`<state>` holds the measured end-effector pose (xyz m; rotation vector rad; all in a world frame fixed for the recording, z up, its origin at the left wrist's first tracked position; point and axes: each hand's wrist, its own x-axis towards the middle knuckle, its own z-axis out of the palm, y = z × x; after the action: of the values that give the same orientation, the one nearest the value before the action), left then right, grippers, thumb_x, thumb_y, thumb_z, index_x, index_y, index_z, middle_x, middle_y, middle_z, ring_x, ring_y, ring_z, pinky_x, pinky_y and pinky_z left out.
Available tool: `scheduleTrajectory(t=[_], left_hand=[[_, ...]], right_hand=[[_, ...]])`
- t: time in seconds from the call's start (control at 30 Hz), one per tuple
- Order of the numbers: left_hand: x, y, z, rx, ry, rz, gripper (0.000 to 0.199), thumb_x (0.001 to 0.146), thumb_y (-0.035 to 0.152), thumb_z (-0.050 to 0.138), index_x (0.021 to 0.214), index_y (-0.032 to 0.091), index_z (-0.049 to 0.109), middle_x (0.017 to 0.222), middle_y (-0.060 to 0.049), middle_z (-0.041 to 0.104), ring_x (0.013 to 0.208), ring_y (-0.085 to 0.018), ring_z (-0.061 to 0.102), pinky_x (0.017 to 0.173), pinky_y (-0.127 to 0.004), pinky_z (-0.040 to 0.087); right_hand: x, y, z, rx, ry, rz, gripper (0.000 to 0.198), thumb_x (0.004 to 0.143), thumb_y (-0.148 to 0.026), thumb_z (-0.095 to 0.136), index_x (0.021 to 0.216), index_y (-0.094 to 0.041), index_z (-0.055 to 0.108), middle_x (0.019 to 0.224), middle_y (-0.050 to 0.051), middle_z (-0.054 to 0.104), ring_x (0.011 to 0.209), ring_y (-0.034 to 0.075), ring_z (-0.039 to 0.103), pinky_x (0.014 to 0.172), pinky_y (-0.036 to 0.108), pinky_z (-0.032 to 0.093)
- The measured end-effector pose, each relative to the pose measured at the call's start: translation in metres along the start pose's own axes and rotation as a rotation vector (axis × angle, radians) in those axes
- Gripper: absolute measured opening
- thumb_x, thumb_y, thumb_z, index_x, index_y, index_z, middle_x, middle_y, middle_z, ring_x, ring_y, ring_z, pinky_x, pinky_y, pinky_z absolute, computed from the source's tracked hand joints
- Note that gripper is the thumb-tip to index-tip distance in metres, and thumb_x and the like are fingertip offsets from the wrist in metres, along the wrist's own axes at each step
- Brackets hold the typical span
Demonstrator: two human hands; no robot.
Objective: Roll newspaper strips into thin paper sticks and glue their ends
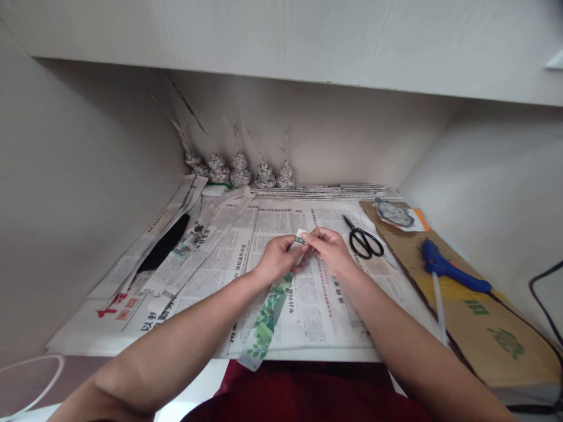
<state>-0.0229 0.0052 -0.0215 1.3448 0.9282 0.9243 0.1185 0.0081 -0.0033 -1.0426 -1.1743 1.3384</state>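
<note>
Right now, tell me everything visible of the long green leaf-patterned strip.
The long green leaf-patterned strip looks like thin printed paper, with leaves in several greens and a pale near end. It slants over the black-printed newspaper sheets, that end jutting past their front edge. Its far end disappears under the bare left hand, which, with the bare right hand, pinches a small white-tipped piece; whether this belongs to the strip is unclear.

Soft, muted light falls evenly over the newspaper (189,288), leaving faint shadows. Dimness gathers beneath the overhang (281,44) toward 10 o'clock; glare whitens a surface (182,404) at 7 o'clock. The hands (275,259) look fairly clear, small print (273,227) blurs, and wide-angle distortion stretches the forearms (206,317) toward 4 and 8 o'clock.
</note>
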Motion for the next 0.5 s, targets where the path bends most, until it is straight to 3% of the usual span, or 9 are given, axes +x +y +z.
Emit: scheduleTrajectory(t=[0.2, 0.37, 0.5], left_hand=[[0.0000, 0.0021, 0.0012, -0.078, 0.000, -0.006, 0.030, 0.073, 0.041, 0.066, 0.081, 0.013, 0.060, 0.072, -0.004, 0.063, 0.060, -0.012, 0.063, 0.056, -0.025, 0.054], [-0.0016, 0.0011, 0.0016, 0.044, 0.082, 0.053, 0.033, 0.071, 0.045, 0.067, 0.083, 0.014, 0.062, 0.068, -0.003, 0.065, 0.057, -0.013, 0.062, 0.051, -0.021, 0.050], [-0.0009, 0.0005, 0.0017, -0.001, 0.063, 0.022, 0.031, 0.074, 0.045, 0.063, 0.075, 0.014, 0.061, 0.067, -0.004, 0.065, 0.057, -0.013, 0.062, 0.050, -0.021, 0.050]], right_hand=[[0.0017, 0.0039, -0.0022, -0.036, 0.038, -0.008, 0.034, 0.064, -0.044, 0.075, 0.058, -0.019, 0.051, 0.049, -0.003, 0.055, 0.039, 0.010, 0.047, 0.036, 0.023, 0.031], [0.0001, 0.0041, 0.0011, -0.012, 0.045, 0.004, 0.034, 0.064, -0.043, 0.075, 0.056, -0.019, 0.051, 0.048, -0.004, 0.052, 0.039, 0.009, 0.044, 0.037, 0.022, 0.033], [-0.0006, 0.0037, 0.0044, -0.009, 0.070, 0.003, 0.036, 0.062, -0.043, 0.076, 0.056, -0.019, 0.049, 0.049, -0.003, 0.055, 0.039, 0.009, 0.045, 0.036, 0.023, 0.032]])
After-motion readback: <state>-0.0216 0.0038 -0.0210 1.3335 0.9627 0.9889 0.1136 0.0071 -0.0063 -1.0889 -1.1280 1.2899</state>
